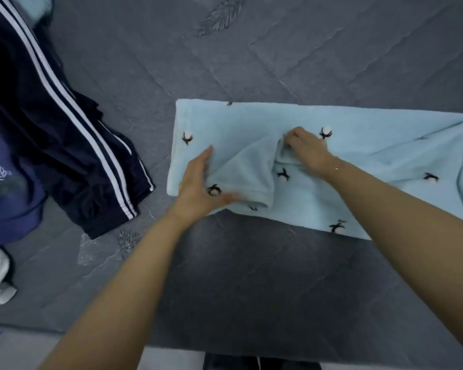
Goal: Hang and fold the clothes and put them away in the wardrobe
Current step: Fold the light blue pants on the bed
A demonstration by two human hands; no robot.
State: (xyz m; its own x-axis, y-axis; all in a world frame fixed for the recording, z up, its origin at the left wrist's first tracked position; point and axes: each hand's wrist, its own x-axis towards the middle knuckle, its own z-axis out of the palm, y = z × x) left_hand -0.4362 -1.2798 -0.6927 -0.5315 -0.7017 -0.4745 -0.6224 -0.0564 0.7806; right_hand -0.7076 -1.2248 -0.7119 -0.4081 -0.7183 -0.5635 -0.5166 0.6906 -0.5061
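A light blue fleece garment (358, 145) with small dark bird motifs lies flat across a grey quilted bed surface (251, 276), its long straight far edge running off the right side of the view and its short left edge squared off. The left hand (198, 188) rests flat on the garment's left end, fingers straight, pressing beside a raised fold. The right hand (308, 150) has its fingers curled, pinching a bunched ridge of the fleece near the garment's middle. Well to the left of the garment lie dark navy track pants (72, 134) with white stripes, with bare grey bedding between the two and more in front of the garment's near edge.
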